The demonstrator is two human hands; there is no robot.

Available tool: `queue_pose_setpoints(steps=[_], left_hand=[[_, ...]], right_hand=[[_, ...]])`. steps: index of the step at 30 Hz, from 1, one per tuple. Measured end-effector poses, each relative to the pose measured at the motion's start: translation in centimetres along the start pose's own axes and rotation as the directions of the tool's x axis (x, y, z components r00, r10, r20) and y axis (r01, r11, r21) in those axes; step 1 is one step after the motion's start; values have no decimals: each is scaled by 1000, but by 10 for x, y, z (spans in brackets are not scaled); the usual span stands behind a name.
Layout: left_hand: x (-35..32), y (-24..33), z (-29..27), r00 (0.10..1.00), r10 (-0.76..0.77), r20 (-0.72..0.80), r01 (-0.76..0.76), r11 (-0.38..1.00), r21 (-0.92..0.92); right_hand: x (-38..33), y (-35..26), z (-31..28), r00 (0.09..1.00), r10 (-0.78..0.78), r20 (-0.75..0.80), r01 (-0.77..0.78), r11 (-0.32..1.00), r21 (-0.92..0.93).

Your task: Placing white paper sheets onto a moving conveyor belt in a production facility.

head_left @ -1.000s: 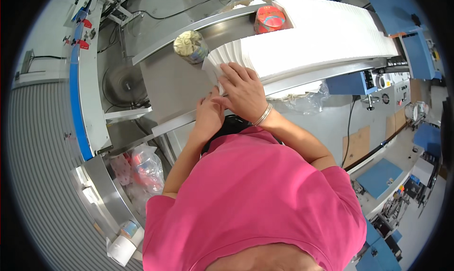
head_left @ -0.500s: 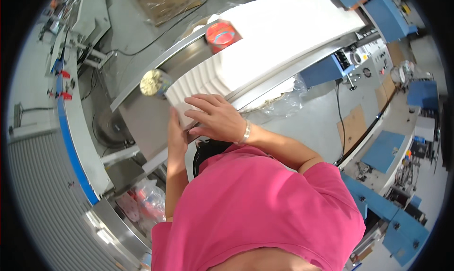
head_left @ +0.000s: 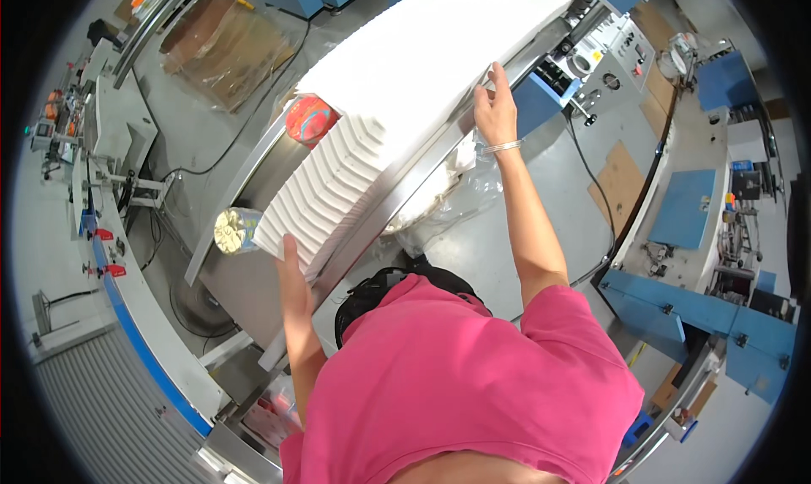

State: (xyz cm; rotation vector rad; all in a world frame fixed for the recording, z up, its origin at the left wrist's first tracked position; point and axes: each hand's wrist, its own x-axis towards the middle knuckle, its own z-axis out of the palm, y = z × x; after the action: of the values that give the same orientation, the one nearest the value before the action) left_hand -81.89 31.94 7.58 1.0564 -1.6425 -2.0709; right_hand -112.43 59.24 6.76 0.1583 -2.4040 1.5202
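A long row of white sheets (head_left: 405,62), stacked on edge, lies along a metal trough (head_left: 372,222). Its near part (head_left: 325,188) is fanned into ridges. My left hand (head_left: 292,277) rests flat against the near end of the row, fingers stretched out and partly hidden. Farther along on the right, my right hand (head_left: 498,108) is beside the row's right side, with thumb and fingers apart and nothing in them. Whether it touches the sheets I cannot tell. On the row's left stand a red round tin (head_left: 311,121) and a container of cream-coloured pieces (head_left: 235,231).
A grey machine with a blue-edged rim (head_left: 139,340) curves along the left. Blue machine housings (head_left: 541,104) and a control panel (head_left: 621,62) stand at the far right. Cardboard in plastic (head_left: 224,45) lies on the floor at the back left, near a black cable (head_left: 245,138).
My right hand has moved from the near end of the row to farther up its right side. My left hand stays at the near end. More ridges show, and the view has shifted.
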Motion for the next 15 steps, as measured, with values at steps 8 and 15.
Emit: queue_pose_setpoints(steps=[8, 15], left_hand=[[-4, 8, 10, 996, 95, 1, -95, 995, -7], [-4, 8, 7, 992, 125, 22, -125, 992, -7]], right_hand=[[1, 6, 5, 978, -207, -14, 198, 952, -235], [-1, 5, 2, 948, -318, 13, 297, 870, -393]])
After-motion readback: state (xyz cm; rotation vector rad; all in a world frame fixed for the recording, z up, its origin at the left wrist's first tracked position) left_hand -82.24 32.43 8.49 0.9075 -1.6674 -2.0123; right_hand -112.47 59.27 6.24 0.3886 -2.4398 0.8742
